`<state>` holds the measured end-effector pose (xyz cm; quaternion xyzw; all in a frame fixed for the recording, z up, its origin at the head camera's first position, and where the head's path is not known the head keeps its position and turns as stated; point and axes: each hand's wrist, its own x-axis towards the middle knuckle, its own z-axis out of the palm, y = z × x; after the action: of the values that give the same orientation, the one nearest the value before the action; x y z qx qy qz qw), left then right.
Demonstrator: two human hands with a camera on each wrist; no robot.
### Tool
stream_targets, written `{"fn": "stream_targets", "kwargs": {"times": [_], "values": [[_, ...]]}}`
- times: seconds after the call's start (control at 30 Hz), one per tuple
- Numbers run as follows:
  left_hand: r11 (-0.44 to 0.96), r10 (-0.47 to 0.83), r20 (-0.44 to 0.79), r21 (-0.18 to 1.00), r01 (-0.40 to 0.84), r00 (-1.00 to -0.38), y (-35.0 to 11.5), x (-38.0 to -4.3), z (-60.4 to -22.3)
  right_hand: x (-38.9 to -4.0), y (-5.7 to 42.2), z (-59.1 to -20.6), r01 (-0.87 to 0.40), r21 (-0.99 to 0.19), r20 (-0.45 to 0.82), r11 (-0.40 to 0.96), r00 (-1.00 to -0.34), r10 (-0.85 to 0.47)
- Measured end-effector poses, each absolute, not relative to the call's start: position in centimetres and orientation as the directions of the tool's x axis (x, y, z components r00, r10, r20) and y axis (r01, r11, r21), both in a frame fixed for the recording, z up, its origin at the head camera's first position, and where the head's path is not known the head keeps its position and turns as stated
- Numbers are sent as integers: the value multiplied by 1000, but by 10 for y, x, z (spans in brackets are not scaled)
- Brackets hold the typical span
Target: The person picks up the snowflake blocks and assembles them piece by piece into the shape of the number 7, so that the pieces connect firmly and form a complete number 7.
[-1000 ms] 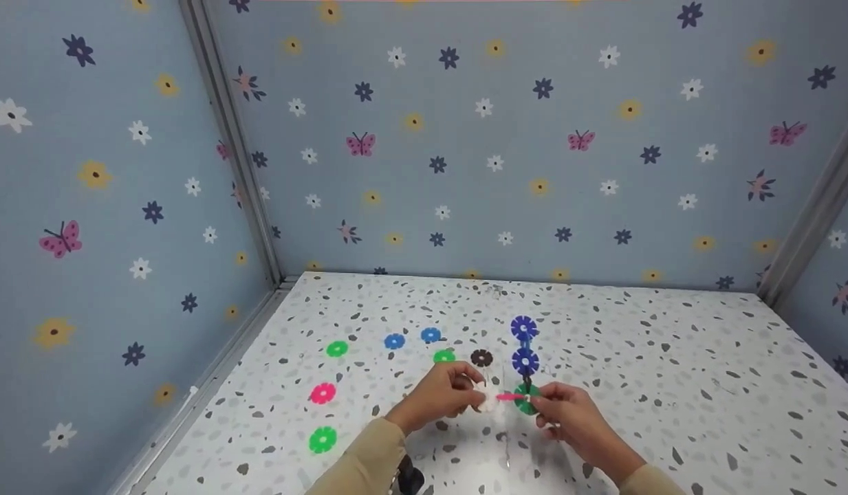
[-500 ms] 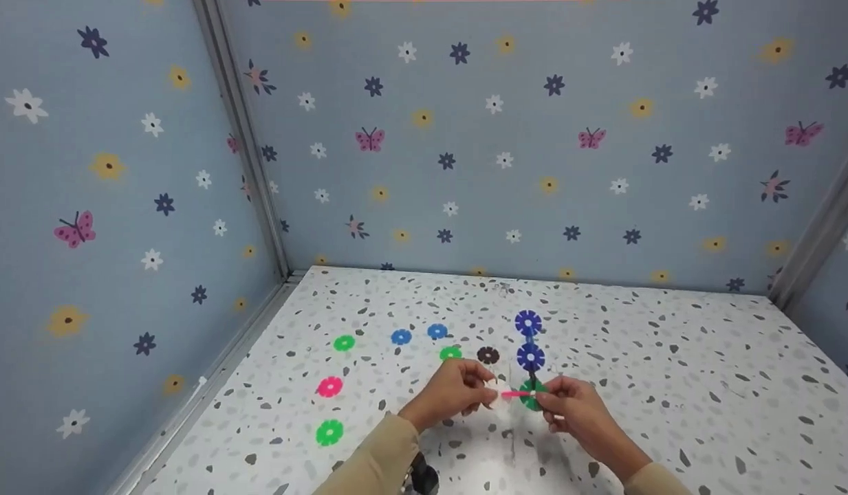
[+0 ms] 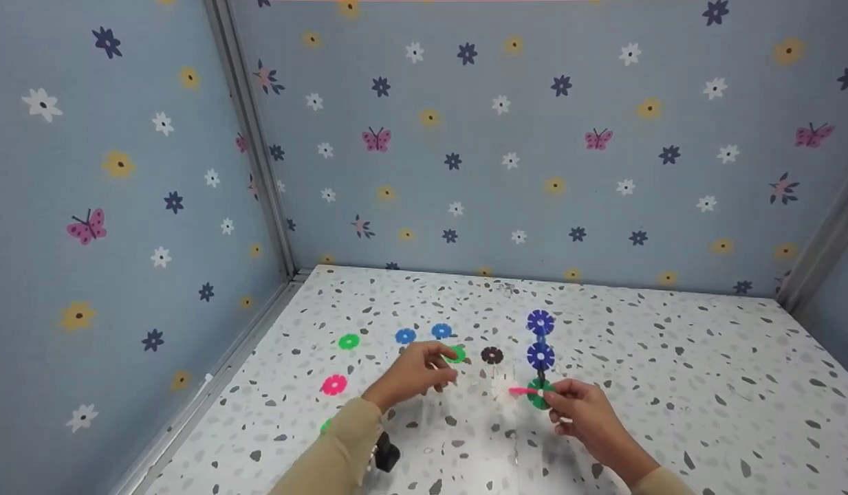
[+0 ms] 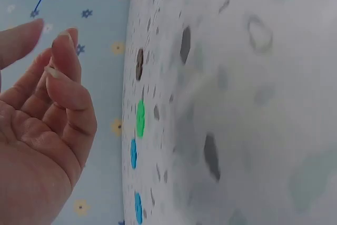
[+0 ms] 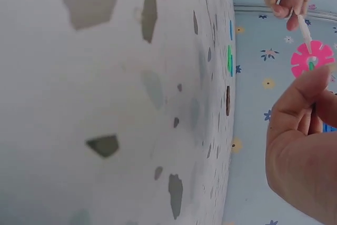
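1. Location: the joined row of discs stands to the right of the left hand [image 3: 411, 375] and just left of the right hand [image 3: 585, 409], which is the nearer of the hands.
2. Axis: the row runs away from the person, from the dark green disc [image 3: 535, 401] through a dark edge-on disc [image 3: 541, 376] to the nearer navy disc [image 3: 535, 359], a lighter blue edge-on disc [image 3: 540, 339] and the farther navy disc [image 3: 535, 326].
3. Branch: a pink edge-on disc [image 3: 522, 390] projects left from the dark green disc, toward the left hand's side, with a pale white disc [image 3: 501, 388] at its outer end. The left fingertips are apart from that end in the head view.
4. Right hand: thumb and fingers pinch the dark green disc at its right edge. The wrist view shows the row raised off the counter [image 3: 671, 426].
5. Left hand: thumb and fingertips stand apart, fingers loosely bent, with nothing visible between them. It is nearest the loose green disc [image 3: 459, 355], which it partly overlaps in the head view; no contact is evident.
6. Surroundings: a brown disc [image 3: 485, 355] lies between that green disc and the row. Two blue discs [image 3: 406, 336] lie beyond the left hand.
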<state>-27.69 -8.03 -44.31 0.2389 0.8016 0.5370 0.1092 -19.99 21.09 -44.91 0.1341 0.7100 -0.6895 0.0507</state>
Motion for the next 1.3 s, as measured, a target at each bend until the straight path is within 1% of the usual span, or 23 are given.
{"fn": "stream_targets", "kwargs": {"times": [0.1, 0.2, 0.37, 0.57, 0.67, 0.83, 1.1, 1.3], "values": [[390, 465, 65, 880, 270, -883, -109, -287, -439, -200, 213, -449, 264, -964, -261, 12, -958, 118], [503, 427, 26, 823, 262, -904, -135, -292, -433, -199, 213, -449, 265, -964, -262, 8, -958, 117], [694, 370, -32, 674, 253, -929, -167, -295, -429, -198, 213, -450, 263, -965, -261, 4, -959, 111], [839, 301, -112, 503, 207, -947, -195, -294, -430, -196, 215, -450, 265, -964, -263, 14, -960, 93], [874, 261, -169, 459, 159, -950, -204, -295, -427, -195, 216, -448, 255, -967, -254, 15, -964, 74], [907, 219, -235, 407, 109, -947, -213, -296, -426, -196, 216, -444, 272, -962, -270, 24, -960, 79], [930, 151, -250, 365, 52, -956, -217, -296, -431, -197, 216, -445, 278, -960, -275, 23, -957, 88], [929, 125, -249, 370, 25, -960, -218, -296, -433, -198, 214, -447, 283, -959, -279, 19, -953, 117]]}}
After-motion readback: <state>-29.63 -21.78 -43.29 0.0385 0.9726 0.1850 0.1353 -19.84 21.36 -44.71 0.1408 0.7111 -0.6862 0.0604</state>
